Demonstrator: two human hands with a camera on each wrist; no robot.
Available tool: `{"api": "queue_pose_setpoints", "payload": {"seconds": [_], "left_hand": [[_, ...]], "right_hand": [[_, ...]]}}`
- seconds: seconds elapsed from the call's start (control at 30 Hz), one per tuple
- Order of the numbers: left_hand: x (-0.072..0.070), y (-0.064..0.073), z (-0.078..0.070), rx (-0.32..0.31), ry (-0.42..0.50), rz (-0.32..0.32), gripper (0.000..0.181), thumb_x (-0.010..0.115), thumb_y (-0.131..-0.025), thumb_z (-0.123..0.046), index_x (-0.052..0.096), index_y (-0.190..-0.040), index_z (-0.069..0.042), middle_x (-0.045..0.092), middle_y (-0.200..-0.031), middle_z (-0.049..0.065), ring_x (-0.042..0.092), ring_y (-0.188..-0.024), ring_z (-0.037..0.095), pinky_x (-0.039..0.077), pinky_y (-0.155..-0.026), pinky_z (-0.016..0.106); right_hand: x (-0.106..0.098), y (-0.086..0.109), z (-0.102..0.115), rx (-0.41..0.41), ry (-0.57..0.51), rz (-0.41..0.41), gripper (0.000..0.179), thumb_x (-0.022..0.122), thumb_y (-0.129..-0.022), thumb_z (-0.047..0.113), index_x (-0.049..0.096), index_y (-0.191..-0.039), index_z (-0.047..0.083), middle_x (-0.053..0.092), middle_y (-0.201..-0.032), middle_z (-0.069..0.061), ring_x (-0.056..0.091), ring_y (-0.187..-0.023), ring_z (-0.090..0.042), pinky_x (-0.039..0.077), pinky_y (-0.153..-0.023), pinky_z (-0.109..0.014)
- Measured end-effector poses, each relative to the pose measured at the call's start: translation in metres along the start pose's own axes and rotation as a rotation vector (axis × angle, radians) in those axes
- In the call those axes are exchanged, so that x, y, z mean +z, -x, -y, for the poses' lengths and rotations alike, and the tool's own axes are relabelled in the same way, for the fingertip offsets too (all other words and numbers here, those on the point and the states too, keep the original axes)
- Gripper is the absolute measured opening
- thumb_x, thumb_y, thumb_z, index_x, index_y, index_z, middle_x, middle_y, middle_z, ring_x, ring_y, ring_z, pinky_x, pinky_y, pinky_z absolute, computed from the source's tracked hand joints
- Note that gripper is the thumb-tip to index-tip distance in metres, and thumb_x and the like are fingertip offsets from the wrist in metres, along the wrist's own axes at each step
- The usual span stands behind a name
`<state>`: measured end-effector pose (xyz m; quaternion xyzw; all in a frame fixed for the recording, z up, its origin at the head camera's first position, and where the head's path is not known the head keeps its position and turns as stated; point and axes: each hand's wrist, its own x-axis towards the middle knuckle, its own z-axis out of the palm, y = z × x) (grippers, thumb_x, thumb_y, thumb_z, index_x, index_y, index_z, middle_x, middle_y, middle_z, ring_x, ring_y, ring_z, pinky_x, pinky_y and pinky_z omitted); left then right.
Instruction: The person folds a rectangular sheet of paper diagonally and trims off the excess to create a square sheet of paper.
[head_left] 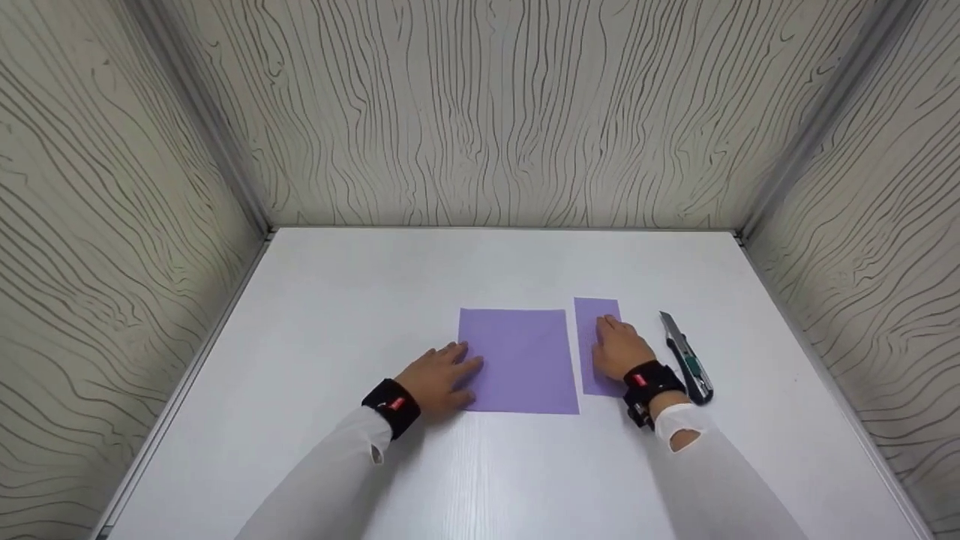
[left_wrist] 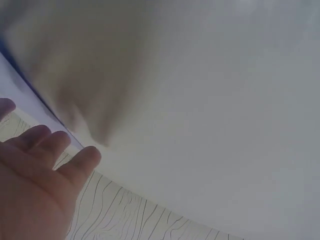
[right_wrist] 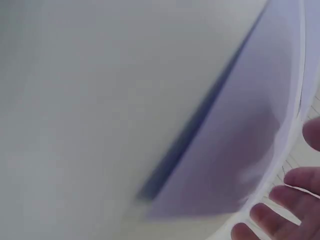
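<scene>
A near-square purple sheet of paper (head_left: 525, 360) lies flat in the middle of the white table. My left hand (head_left: 442, 379) rests on its left edge with the fingers spread. To the right, across a narrow gap of bare table, is a slim purple paper strip (head_left: 597, 309). My right hand (head_left: 621, 351) lies over the strip's right part, fingers pointing away from me. In the right wrist view, the fingers (right_wrist: 287, 197) look loosely extended and pinch nothing. Fingers (left_wrist: 52, 145) also show extended in the left wrist view, beside the sheet's edge.
A utility knife (head_left: 686, 358) with a black and green handle lies just right of my right hand, its blade pointing away from me. Wood-grain panels (head_left: 480, 112) stand behind the white table (head_left: 360, 277) and on both sides.
</scene>
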<state>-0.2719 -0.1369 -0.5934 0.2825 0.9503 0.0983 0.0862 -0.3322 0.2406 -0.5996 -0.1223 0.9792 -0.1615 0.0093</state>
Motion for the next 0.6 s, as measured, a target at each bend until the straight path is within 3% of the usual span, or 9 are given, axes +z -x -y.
{"api": "queue_pose_setpoints", "payload": {"seconds": [0.17, 0.4, 0.6], "left_hand": [[0.004, -0.009, 0.006, -0.043, -0.021, 0.016, 0.067, 0.061, -0.107, -0.049, 0.047, -0.166, -0.02, 0.038, -0.174, 0.019, 0.036, -0.162, 0.038, 0.032, -0.132, 0.059], [-0.001, -0.012, 0.008, -0.072, 0.006, 0.038, 0.067, 0.062, -0.106, -0.048, 0.048, -0.165, -0.019, 0.037, -0.175, 0.019, 0.034, -0.163, 0.039, 0.03, -0.132, 0.059], [0.003, -0.013, 0.012, -0.074, 0.007, 0.037, 0.067, 0.063, -0.105, -0.047, 0.048, -0.165, -0.02, 0.038, -0.174, 0.019, 0.035, -0.163, 0.04, 0.031, -0.132, 0.06]], "right_hand": [[-0.003, 0.012, 0.001, -0.027, 0.034, 0.057, 0.059, 0.055, -0.104, 0.017, 0.049, -0.152, -0.015, 0.047, -0.16, -0.037, 0.045, -0.149, -0.057, 0.038, -0.124, -0.066], [-0.005, 0.021, 0.014, -0.062, 0.066, 0.049, 0.054, 0.058, -0.103, 0.015, 0.054, -0.149, -0.014, 0.051, -0.158, -0.036, 0.049, -0.147, -0.055, 0.042, -0.121, -0.067], [-0.003, 0.02, 0.015, -0.082, 0.067, 0.034, 0.054, 0.06, -0.103, 0.016, 0.055, -0.148, -0.014, 0.053, -0.156, -0.036, 0.051, -0.145, -0.056, 0.044, -0.118, -0.068]]}}
